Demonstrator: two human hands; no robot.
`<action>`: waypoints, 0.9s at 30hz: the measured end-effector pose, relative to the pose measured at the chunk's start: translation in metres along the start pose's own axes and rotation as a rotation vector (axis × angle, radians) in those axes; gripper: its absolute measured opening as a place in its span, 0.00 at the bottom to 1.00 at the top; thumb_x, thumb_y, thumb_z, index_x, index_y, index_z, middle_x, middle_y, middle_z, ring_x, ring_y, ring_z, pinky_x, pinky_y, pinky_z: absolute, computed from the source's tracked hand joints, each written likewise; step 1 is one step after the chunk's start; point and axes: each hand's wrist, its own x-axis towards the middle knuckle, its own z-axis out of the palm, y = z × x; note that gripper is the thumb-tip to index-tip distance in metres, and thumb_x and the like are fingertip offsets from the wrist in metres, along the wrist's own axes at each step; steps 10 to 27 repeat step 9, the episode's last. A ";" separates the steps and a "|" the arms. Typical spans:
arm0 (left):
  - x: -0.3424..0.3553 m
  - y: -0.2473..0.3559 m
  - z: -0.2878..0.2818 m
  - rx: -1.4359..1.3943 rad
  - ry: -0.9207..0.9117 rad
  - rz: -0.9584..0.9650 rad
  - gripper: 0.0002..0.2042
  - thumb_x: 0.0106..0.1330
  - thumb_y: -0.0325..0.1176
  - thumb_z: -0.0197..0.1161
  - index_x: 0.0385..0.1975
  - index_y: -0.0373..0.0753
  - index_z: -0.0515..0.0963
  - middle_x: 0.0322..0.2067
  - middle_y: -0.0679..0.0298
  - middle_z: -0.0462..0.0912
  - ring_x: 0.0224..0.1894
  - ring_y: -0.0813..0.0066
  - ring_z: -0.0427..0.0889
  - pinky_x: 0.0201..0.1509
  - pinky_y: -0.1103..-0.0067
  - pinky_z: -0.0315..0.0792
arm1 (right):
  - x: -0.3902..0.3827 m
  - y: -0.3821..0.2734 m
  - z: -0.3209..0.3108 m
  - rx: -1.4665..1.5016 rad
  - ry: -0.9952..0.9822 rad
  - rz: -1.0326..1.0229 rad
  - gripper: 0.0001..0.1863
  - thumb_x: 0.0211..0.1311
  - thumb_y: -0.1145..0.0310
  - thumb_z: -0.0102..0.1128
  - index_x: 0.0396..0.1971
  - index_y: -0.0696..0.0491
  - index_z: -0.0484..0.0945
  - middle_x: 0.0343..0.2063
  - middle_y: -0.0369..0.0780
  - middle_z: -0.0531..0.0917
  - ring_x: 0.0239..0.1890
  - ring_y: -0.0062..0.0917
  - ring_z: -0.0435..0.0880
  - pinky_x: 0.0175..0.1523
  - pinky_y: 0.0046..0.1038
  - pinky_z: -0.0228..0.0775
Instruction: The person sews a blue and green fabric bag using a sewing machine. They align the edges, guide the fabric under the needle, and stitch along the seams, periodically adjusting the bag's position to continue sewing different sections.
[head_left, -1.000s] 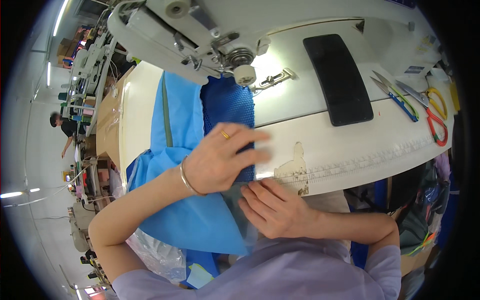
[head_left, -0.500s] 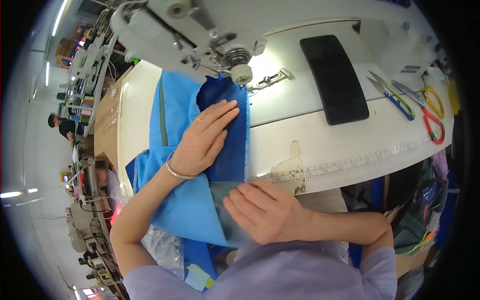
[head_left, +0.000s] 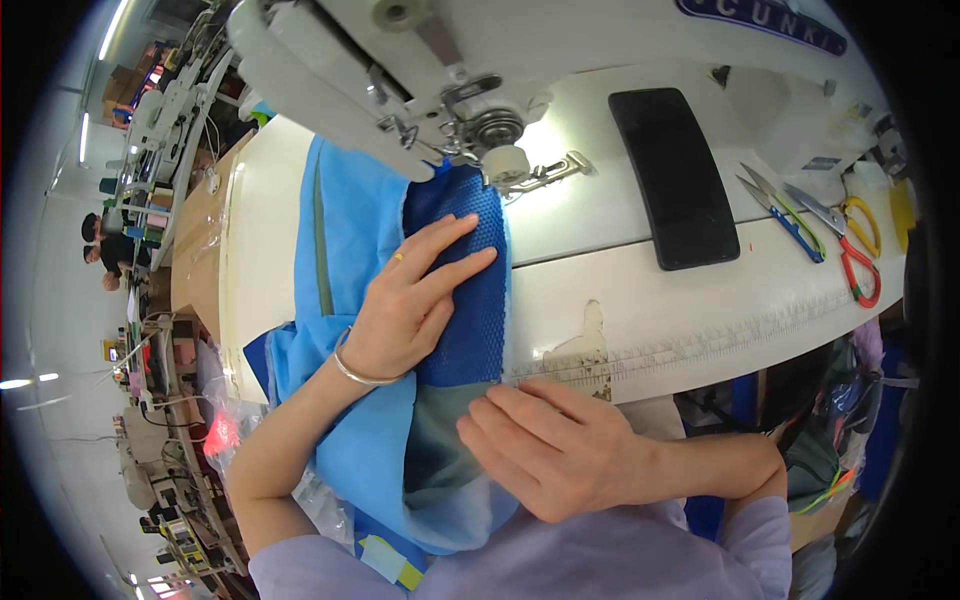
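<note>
My left hand (head_left: 405, 310) lies flat on dark blue mesh fabric (head_left: 465, 340), its fingers stretched toward the sewing machine's needle area. A ring and a bangle are on this hand and wrist. Light blue fabric (head_left: 350, 200) with a narrow grey-green strip spreads left of it and hangs over the table's near edge. My right hand (head_left: 555, 440) pinches the near right corner of the cloth, where the mesh meets a grey-green piece (head_left: 435, 440). The mesh's right edge runs up to the white sewing machine head (head_left: 500, 140), whose needle and presser foot are mostly hidden.
On the machine bed a black phone (head_left: 675, 180) lies right of a metal guide (head_left: 550, 175). Blue-green snips (head_left: 785, 220) and red-handled scissors (head_left: 850, 250) sit farther right. A printed ruler (head_left: 700, 345) follows the table's front edge. Other machines and people are at far left.
The view has shifted a little. My left hand's fingers are spread wider on the mesh. My right hand stays at the cloth's corner, and the light blue fabric hangs differently over the near edge.
</note>
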 end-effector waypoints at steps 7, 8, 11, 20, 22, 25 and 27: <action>-0.004 -0.006 0.003 0.141 0.014 0.110 0.27 0.52 0.15 0.57 0.56 0.36 0.80 0.61 0.57 0.78 0.64 0.49 0.73 0.71 0.58 0.67 | -0.008 0.002 -0.002 0.026 -0.132 -0.016 0.14 0.56 0.68 0.63 0.39 0.61 0.84 0.41 0.45 0.84 0.48 0.36 0.82 0.49 0.31 0.77; -0.004 -0.007 0.004 0.151 0.020 0.118 0.27 0.52 0.16 0.57 0.56 0.36 0.80 0.61 0.57 0.78 0.64 0.49 0.73 0.71 0.58 0.67 | -0.014 0.004 -0.001 0.030 -0.151 -0.019 0.15 0.56 0.68 0.62 0.39 0.61 0.84 0.41 0.45 0.84 0.48 0.36 0.82 0.50 0.32 0.77; -0.006 -0.007 0.005 0.148 0.036 0.113 0.27 0.52 0.16 0.57 0.56 0.36 0.80 0.61 0.57 0.78 0.64 0.49 0.73 0.71 0.58 0.67 | -0.021 0.006 0.001 0.033 -0.170 -0.021 0.15 0.56 0.67 0.62 0.40 0.60 0.84 0.42 0.46 0.84 0.49 0.36 0.81 0.51 0.32 0.78; -0.006 -0.007 0.005 0.148 0.036 0.113 0.27 0.52 0.16 0.57 0.56 0.36 0.80 0.61 0.57 0.78 0.64 0.49 0.73 0.71 0.58 0.67 | -0.021 0.006 0.001 0.033 -0.170 -0.021 0.15 0.56 0.67 0.62 0.40 0.60 0.84 0.42 0.46 0.84 0.49 0.36 0.81 0.51 0.32 0.78; -0.006 -0.007 0.005 0.148 0.036 0.113 0.27 0.52 0.16 0.57 0.56 0.36 0.80 0.61 0.57 0.78 0.64 0.49 0.73 0.71 0.58 0.67 | -0.021 0.006 0.001 0.033 -0.170 -0.021 0.15 0.56 0.67 0.62 0.40 0.60 0.84 0.42 0.46 0.84 0.49 0.36 0.81 0.51 0.32 0.78; -0.006 -0.007 0.005 0.148 0.036 0.113 0.27 0.52 0.16 0.57 0.56 0.36 0.80 0.61 0.57 0.78 0.64 0.49 0.73 0.71 0.58 0.67 | -0.021 0.006 0.001 0.033 -0.170 -0.021 0.15 0.56 0.67 0.62 0.40 0.60 0.84 0.42 0.46 0.84 0.49 0.36 0.81 0.51 0.32 0.78; -0.006 -0.007 0.005 0.148 0.036 0.113 0.27 0.52 0.16 0.57 0.56 0.36 0.80 0.61 0.57 0.78 0.64 0.49 0.73 0.71 0.58 0.67 | -0.021 0.006 0.001 0.033 -0.170 -0.021 0.15 0.56 0.67 0.62 0.40 0.60 0.84 0.42 0.46 0.84 0.49 0.36 0.81 0.51 0.32 0.78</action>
